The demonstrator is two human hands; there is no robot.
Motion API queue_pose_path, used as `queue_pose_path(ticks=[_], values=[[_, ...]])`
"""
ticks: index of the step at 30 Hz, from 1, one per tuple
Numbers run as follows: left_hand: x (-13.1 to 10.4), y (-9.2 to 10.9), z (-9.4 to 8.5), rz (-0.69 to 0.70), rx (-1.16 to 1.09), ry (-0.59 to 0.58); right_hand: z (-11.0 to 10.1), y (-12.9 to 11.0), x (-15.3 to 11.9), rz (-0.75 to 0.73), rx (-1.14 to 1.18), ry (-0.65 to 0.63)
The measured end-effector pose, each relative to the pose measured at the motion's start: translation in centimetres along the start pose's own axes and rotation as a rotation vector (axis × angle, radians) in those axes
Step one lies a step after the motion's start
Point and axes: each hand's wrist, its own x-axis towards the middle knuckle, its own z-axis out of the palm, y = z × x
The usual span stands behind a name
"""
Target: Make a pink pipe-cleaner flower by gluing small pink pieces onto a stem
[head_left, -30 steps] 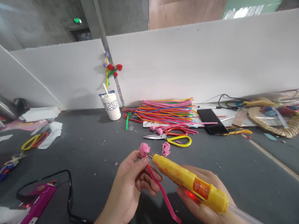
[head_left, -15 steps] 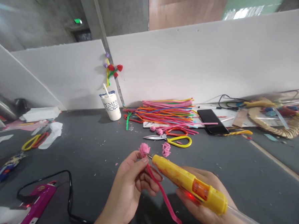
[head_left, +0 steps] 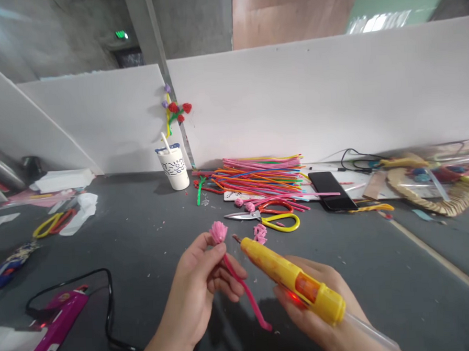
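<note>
Between the thumb and fingers of my left hand (head_left: pixel 203 279) is a pink pipe-cleaner flower (head_left: pixel 218 232), its head upright and its darker pink stem slanting down to the right. My right hand (head_left: pixel 315 302) grips a yellow hot glue gun (head_left: pixel 293 277) with a red light glowing on it and a clear glue stick out of its back. The gun's metal tip points at the flower, a small gap apart from it. Beyond the hands lie short pink pipe-cleaner pieces (head_left: pixel 260 234) and scissors (head_left: pixel 266 214) with red and yellow handles.
Behind the scissors is a pile of coloured pipe cleaners (head_left: pixel 258 174), with a black phone (head_left: pixel 333 191) to its right. A white cup with a straw (head_left: pixel 174 168) stands at the back. At left lie a magenta power strip (head_left: pixel 61 326) and a black cable (head_left: pixel 109 302).
The glue gun's tip has come away from the flower head, opening a gap. My left hand has shifted slightly left with the flower.
</note>
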Motion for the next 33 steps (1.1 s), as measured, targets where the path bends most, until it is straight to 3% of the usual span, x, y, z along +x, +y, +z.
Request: queue_pose_path(ticks=[3,7,10,13,20,27,33], values=[[0.1,0.9,-0.5,0.042,0.006,0.033,0.6,0.7,0.5,-0.003,-0.137,-0.026],[0.2,1.6,-0.7,0.036,-0.008,0.039,2.6,1.4,0.8,0.001,-0.274,-0.191],[0.1,1.2,-0.5,-0.008,-0.002,-0.009,4.0,1.6,0.6,-0.033,-0.338,-0.3],[0.1,0.5,-0.3,-0.044,0.005,-0.035,3.9,1.8,1.0,-0.064,-0.331,-0.353],[0.8,-0.6,-0.3,-0.095,0.022,-0.039,1.0,4.4,5.3,-0.029,-0.441,-0.239],[1.2,-1.1,-0.6,-0.105,0.061,-0.043,2.6,5.9,6.9,-0.041,-0.476,-0.245],[1.4,-1.4,-0.8,-0.104,0.085,-0.034,2.0,6.1,6.5,0.05,-0.239,-0.175]])
